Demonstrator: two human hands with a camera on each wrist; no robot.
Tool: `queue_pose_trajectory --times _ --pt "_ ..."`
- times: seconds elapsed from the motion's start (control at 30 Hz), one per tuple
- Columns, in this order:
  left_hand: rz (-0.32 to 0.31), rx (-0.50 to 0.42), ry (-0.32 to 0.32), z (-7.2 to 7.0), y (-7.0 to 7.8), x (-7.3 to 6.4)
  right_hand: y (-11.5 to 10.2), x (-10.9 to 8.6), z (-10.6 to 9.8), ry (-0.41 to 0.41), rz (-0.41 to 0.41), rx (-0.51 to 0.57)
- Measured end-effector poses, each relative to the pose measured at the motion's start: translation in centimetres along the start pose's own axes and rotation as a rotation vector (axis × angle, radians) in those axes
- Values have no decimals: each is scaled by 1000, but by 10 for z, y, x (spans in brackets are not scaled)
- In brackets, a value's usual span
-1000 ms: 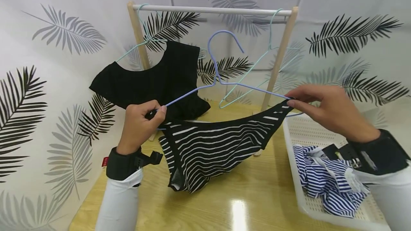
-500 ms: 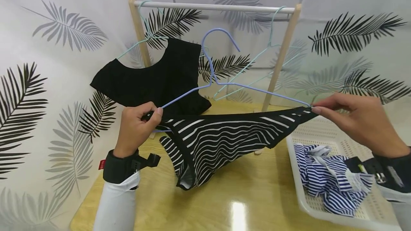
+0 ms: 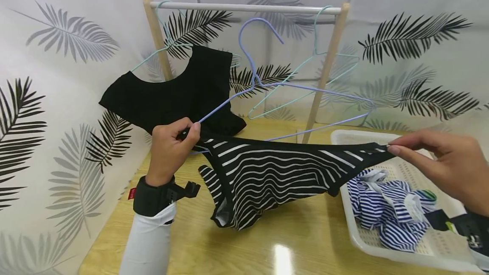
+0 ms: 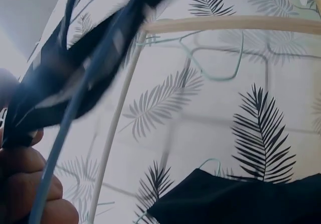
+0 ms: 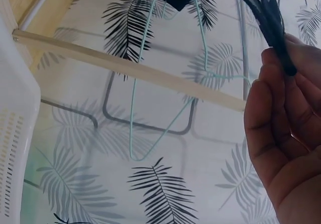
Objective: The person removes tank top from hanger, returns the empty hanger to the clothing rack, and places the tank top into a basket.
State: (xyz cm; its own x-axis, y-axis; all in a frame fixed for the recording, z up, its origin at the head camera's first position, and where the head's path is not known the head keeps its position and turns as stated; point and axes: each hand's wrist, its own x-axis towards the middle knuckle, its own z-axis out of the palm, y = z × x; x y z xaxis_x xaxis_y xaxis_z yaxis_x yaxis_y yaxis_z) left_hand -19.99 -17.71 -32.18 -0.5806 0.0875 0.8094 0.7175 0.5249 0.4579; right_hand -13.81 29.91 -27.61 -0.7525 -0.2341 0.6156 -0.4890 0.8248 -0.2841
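In the head view my left hand (image 3: 170,152) pinches one end of a black-and-white striped garment (image 3: 275,169) together with the left arm of a lilac wire hanger (image 3: 321,91). My right hand (image 3: 447,160) pinches the garment's other end between thumb and fingers. The black-trimmed upper edge is drawn out taut between the hands; the lower part hangs loose. The hanger's right end stands free behind the garment, apart from my right hand. The left wrist view shows the hanger wire (image 4: 75,101) crossing in front of the curled fingers (image 4: 37,184) and dark cloth.
Behind stands a wooden rack with a white bar (image 3: 244,8). On it hang a black top (image 3: 175,96) at the left and a bare mint hanger (image 3: 298,69) at the right. A white basket (image 3: 349,224) at the right holds blue-striped clothes (image 3: 397,211).
My right hand has moved right and down, stretching the garment and coming away from the hanger's right end. That end now shows free. The left hand keeps its hold.
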Motion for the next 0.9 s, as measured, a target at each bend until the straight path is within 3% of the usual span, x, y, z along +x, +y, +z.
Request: queue_pose_trajectory --times 0.3,0.5,0.63,0.73,0.9 --pt "0 -40 -17 8 10 -2 -15 1 23 -92 -129 44" --pt "12 -50 -40 11 17 -2 -36 9 48 -174 -257 231" --pt "14 -57 -46 15 18 -3 -51 13 69 -242 -340 294" --pt "18 -63 -56 18 19 -2 -60 15 83 -331 -329 298" --pt "16 -58 -90 20 17 -2 -69 14 103 -533 -222 314"
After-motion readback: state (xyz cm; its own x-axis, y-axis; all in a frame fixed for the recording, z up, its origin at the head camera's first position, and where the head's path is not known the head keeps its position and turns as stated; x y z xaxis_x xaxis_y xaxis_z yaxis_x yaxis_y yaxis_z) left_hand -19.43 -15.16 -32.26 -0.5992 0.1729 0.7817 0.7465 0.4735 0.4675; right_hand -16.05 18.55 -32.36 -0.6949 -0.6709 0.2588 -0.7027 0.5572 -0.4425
